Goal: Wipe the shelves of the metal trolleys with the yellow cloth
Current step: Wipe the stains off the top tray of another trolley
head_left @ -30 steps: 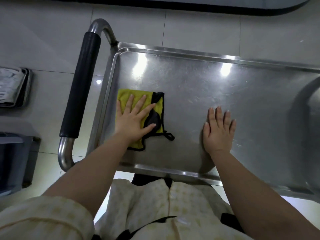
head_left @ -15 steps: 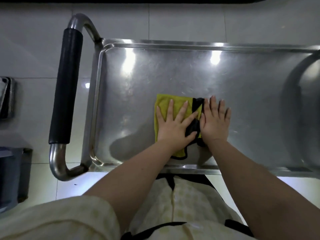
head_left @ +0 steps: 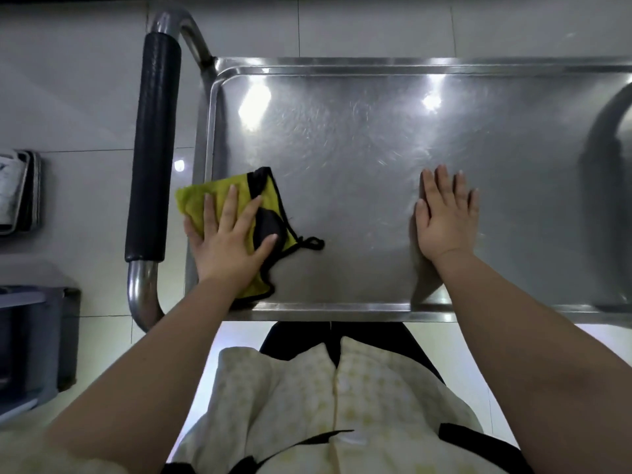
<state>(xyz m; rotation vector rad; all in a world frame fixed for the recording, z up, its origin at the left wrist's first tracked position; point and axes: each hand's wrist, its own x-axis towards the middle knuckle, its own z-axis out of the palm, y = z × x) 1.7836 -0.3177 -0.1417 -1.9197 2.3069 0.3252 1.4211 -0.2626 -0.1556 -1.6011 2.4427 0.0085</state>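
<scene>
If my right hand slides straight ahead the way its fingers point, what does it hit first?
Probably the far rim of the trolley shelf. The right hand lies flat on bare steel with its fingers pointing away from you, and nothing appears to stand between them and that edge.

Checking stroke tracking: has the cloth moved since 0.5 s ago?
Yes. The cloth slid left along the shelf, away from the right hand, onto the rim by the handle.
</scene>
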